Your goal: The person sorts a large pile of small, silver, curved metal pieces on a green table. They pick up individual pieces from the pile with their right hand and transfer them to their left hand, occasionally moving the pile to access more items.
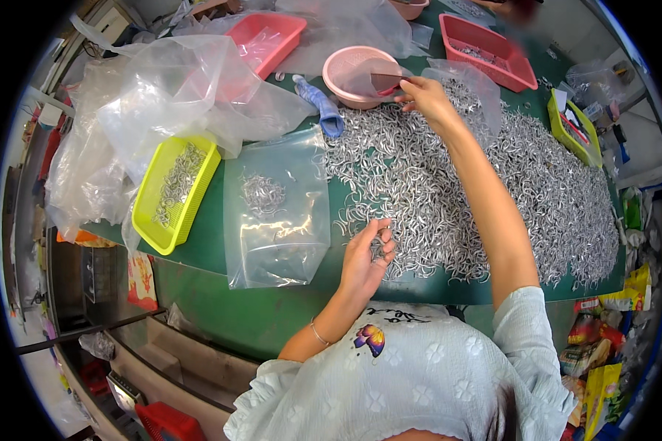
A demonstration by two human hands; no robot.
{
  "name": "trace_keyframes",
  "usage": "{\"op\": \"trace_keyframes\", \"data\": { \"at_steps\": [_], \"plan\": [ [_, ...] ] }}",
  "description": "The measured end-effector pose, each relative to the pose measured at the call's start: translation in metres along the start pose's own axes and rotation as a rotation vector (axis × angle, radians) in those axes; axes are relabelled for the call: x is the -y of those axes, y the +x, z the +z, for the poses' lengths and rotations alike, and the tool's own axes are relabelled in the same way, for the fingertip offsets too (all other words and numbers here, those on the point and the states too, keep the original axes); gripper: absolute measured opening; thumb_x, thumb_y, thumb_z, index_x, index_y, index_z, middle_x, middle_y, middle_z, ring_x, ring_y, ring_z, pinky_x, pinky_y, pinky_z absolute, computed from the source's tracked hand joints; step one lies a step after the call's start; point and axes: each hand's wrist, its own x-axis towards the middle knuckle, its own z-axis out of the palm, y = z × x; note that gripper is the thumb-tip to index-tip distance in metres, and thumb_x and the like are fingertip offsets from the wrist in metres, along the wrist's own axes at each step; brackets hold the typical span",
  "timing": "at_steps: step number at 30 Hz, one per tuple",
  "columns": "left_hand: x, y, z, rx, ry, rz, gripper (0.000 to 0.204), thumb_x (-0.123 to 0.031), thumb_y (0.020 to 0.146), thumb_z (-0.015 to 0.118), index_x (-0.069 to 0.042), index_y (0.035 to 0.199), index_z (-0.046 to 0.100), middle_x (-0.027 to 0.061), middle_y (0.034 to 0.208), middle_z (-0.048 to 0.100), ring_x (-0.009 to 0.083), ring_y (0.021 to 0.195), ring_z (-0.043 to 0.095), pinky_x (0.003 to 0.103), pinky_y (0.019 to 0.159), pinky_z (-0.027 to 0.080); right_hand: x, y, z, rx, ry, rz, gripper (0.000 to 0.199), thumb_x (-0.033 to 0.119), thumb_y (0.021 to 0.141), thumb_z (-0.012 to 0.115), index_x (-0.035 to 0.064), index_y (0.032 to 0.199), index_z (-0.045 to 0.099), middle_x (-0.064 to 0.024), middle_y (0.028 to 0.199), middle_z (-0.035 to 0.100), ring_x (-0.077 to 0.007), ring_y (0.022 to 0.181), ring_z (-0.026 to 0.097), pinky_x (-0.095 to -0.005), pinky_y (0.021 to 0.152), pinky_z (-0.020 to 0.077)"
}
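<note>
Your left hand (368,257) is pinching a few small metal hooks at the near edge of the heap of hooks (478,176) covering the green table (198,253). Your right hand (425,97) is reaching far forward, fingers closed on a dark flat scoop at the pink round basket (357,73). The clear bag (276,209) is holding only a small cluster, and the yellow tray (175,191) a thin layer; judging by this, most of the heap is remaining

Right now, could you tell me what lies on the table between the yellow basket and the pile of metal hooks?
A clear plastic bag holding a few hooks lies flat between the yellow basket and the hook pile, seen in the head view.
</note>
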Motion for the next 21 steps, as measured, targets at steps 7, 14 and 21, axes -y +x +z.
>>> {"op": "trace_keyframes", "data": {
  "at_steps": [7,14,21],
  "plan": [
    [0.005,-0.007,-0.012,-0.005,-0.017,-0.015,0.028,-0.024,0.097,0.054,0.000,0.110,0.057,0.0011,0.079,0.048,0.0116,0.070,0.047,0.024,0.059,0.039,-0.028,-0.076,-0.007,-0.023,-0.474,-0.312,0.029,0.013,0.085,0.063,-0.0014,0.111,0.064,-0.0151,0.108,0.067,-0.0229,0.090,0.066,-0.0342,0.080,0.0504],
    [0.010,-0.009,-0.016,-0.029,0.026,-0.058,0.026,-0.023,0.096,0.054,-0.001,0.110,0.058,0.0008,0.078,0.048,0.0114,0.069,0.047,0.023,0.058,0.039,-0.077,-0.114,0.029,-0.088,-0.986,-0.555,0.018,0.022,0.075,0.073,0.0065,0.084,0.068,-0.0065,0.094,0.057,-0.0255,0.096,0.050,-0.0399,0.082,0.0345],
    [0.014,-0.012,-0.021,-0.016,0.029,-0.091,0.026,-0.022,0.096,0.053,-0.001,0.110,0.058,0.0007,0.078,0.047,0.0119,0.069,0.047,0.023,0.056,0.037,-0.074,-0.118,0.043,-0.184,-1.159,-0.577,0.010,0.012,0.069,0.071,0.0060,0.075,0.066,-0.0066,0.090,0.058,-0.0246,0.093,0.051,-0.0407,0.080,0.0346]
  ]
}}
